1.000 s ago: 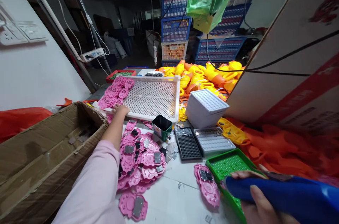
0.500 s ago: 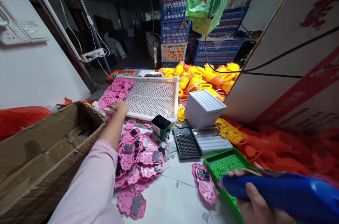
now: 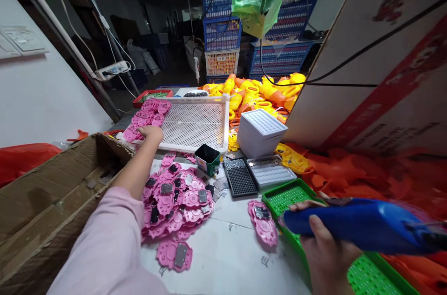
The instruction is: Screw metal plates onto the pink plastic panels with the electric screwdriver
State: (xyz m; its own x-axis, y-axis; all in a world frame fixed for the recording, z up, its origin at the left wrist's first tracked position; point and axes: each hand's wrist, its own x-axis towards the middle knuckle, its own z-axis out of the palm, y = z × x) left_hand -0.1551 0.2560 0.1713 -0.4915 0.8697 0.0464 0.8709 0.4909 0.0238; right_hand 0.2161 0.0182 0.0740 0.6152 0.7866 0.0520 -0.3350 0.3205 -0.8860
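My left hand [image 3: 152,134] reaches to the heap of pink plastic parts [image 3: 145,117] on the left side of a white perforated tray [image 3: 195,123]. It touches the heap's near edge; most of its fingers are hidden, so their grip is unclear. My right hand [image 3: 323,239] is wrapped round a blue electric screwdriver [image 3: 352,220], held sideways over a green basket [image 3: 291,191]. One pink part [image 3: 262,223] with a dark metallic plate lies left of that basket. A larger pile of pink parts [image 3: 174,202] with plates sits below my left arm, and another single part [image 3: 174,254] lies nearer me.
An open cardboard box [image 3: 63,206] stands left. Mid-table are a dark green container [image 3: 207,160], a black grid tray [image 3: 240,177] and stacked white trays [image 3: 261,134]. Yellow-orange toys [image 3: 258,92] are heaped behind. A cable [image 3: 335,69] crosses the cardboard panel [image 3: 377,76] at right.
The view has swung slightly right. My left hand stays at the pink heap, its fingers now less visible. The blue screwdriver is still in my right hand, with more of its rear end showing.
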